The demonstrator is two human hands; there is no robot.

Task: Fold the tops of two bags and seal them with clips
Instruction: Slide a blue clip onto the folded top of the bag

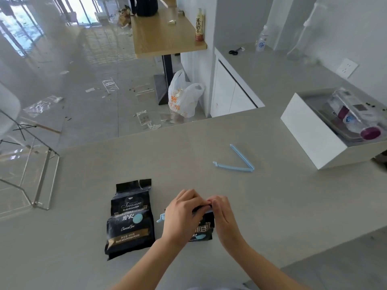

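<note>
Two black coffee bags lie on the grey counter (272, 206). The left bag (129, 220) lies flat with its torn top unfolded. The right bag (202, 231) is mostly hidden under my hands; its top is folded over. A light blue clip (161, 217) sits across that fold, its end sticking out to the left. My left hand (181, 214) and my right hand (219, 214) both press on the clip and the folded top. A second light blue clip (235, 161) lies spread in a V further back on the counter.
A white box (310, 135) holding plastic containers stands at the right. Scissors (234, 51) and a bottle (262, 39) lie far back on the counter. Beyond the counter's far edge are a wooden table (165, 34) and a white plastic bag (184, 95) on the floor.
</note>
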